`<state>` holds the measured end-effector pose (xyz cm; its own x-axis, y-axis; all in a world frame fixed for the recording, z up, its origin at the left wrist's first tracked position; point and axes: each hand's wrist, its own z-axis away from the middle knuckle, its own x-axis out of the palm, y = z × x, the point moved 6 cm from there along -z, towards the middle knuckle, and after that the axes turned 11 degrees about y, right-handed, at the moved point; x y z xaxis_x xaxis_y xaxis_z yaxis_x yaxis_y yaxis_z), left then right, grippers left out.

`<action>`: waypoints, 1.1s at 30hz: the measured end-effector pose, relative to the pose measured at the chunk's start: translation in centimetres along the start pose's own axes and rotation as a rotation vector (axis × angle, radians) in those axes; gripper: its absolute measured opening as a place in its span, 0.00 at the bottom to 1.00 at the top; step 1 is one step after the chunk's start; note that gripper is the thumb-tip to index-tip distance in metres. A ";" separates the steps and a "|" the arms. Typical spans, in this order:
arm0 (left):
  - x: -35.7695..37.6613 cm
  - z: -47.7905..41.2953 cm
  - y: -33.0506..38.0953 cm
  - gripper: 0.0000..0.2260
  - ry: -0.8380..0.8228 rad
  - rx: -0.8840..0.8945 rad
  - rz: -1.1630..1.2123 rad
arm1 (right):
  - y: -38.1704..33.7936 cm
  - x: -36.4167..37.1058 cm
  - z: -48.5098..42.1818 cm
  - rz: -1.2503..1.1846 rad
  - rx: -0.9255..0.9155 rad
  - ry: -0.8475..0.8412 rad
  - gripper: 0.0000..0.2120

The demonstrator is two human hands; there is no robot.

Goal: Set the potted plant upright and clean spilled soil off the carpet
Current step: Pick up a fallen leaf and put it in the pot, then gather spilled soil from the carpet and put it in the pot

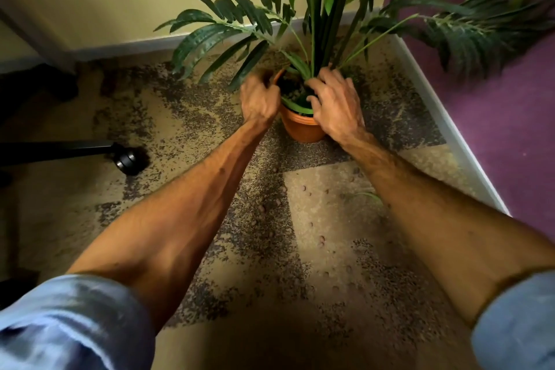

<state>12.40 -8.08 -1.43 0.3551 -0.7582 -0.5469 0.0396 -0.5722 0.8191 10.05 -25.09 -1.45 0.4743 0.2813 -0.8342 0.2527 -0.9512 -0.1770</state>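
My left hand (259,99) clamps the rim of the pot (303,126), my right hand (336,105) grips its stems (324,48): top-heavy, floppy, so I hold low.

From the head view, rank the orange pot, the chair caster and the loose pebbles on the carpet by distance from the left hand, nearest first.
1. Orange pot: touching the left hand, at its right.
2. Loose pebbles: on the carpet below, toward the person.
3. Chair caster: far left.

Orange pot (303,126) upright on carpet (90,198), left hand (259,99) gripping rim, right hand (335,102) over soil, pebbles (321,239) scattered nearby
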 end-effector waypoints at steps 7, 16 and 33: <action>-1.5 1.3 -1.1 0.19 0.072 0.095 0.056 | -1.8 -1.1 2.6 0.008 -0.044 0.226 0.14; -4.1 9.1 -13.8 0.23 0.042 -0.202 -0.330 | -8.5 5.8 12.5 -0.094 -0.236 -0.246 0.18; -0.8 21.5 -17.4 0.38 -0.313 0.068 -0.351 | -6.6 8.5 20.1 -0.190 -0.117 -0.465 0.23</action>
<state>-8.63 -4.26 -19.00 0.0320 -0.5667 -0.8233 0.0416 -0.8223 0.5676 -4.55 -19.01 -17.84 -0.0073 0.3360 -0.9418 0.4029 -0.8610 -0.3103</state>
